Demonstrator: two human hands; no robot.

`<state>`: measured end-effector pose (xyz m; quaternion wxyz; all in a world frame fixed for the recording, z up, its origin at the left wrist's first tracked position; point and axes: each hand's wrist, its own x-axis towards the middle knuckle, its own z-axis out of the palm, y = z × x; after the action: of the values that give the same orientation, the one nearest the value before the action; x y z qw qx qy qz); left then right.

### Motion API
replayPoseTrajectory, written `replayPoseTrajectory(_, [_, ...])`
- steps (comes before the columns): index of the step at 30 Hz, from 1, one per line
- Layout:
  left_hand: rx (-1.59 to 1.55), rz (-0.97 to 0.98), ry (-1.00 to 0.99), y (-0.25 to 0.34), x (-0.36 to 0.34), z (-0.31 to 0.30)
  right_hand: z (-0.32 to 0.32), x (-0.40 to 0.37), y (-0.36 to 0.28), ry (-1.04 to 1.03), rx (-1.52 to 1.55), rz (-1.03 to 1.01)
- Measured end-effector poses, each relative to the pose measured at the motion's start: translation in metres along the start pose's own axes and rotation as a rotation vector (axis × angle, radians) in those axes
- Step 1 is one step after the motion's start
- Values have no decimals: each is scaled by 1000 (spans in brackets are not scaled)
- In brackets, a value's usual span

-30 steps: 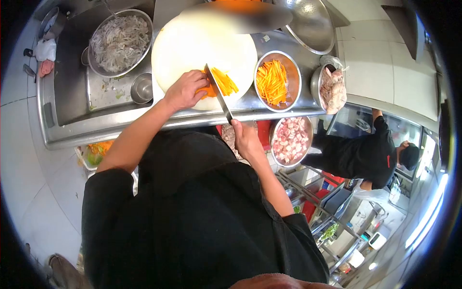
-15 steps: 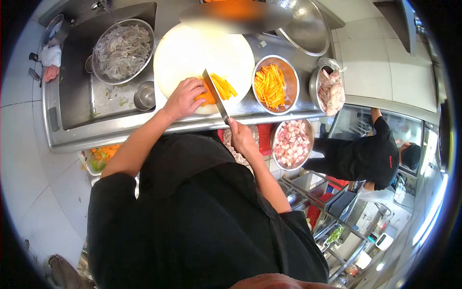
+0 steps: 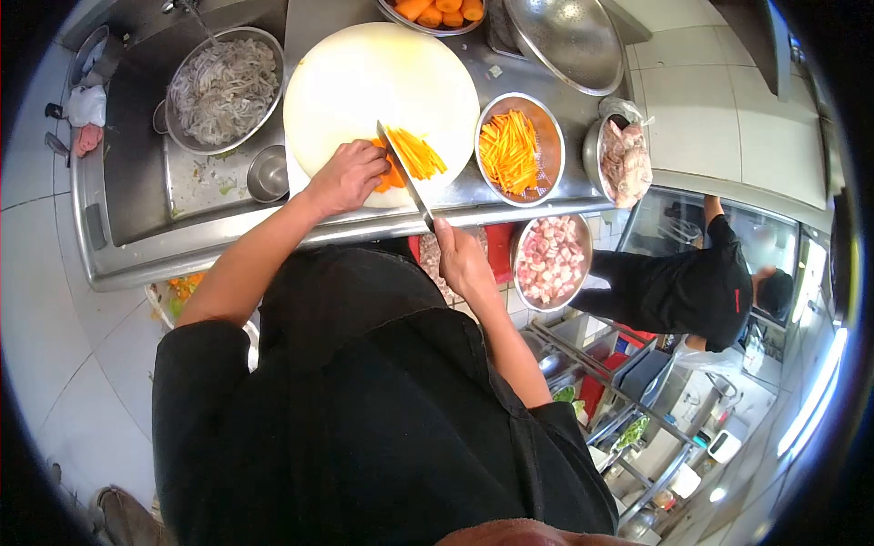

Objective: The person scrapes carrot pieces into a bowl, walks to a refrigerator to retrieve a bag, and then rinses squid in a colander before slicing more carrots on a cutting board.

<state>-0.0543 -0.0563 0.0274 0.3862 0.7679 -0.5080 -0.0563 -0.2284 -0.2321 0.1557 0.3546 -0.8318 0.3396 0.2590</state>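
Note:
On a round pale cutting board (image 3: 364, 82), my left hand (image 3: 346, 179) presses curled fingertips onto orange carrot (image 3: 390, 176). My right hand (image 3: 466, 262) is closed round the handle of a kitchen knife (image 3: 409, 179), whose blade stands beside my left fingertips. On the far side of the blade, cut carrot sticks (image 3: 419, 156) lie fanned out on the board. The part of the carrot under my fingers is partly hidden. Right of the board is a metal bowl (image 3: 550, 173) with more carrot sticks (image 3: 508, 146).
Peeled carrots (image 3: 442, 11) and a large colander (image 3: 574, 45) are at the back. The sink (image 3: 137, 196) on the left holds a bowl of greyish strips (image 3: 228, 91) and a small pot (image 3: 269, 173). Diced meat (image 3: 551, 257) sits below the counter edge. A co-worker (image 3: 696, 287) stands at right.
The view has shifted slightly, and the bowl of peeled carrots at the top shows sharply now. Both hands stay at the carrot, with the knife blade nearly in the same place.

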Motion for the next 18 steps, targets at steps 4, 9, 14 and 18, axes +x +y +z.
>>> replayPoseTrajectory(4, [9,7,25,-1,-1,1,3,-8,2,26,-25,-37])
replayPoseTrajectory(9, [-17,-19,41,2,-6,4,26,32,1,121,-54,-214])
replayPoseTrajectory(14, [21,16,72,-4,-4,4,12,18,5,56,-23,-108])
replayPoseTrajectory(18, [-9,-7,69,2,-4,2,28,26,11,105,-65,-203])
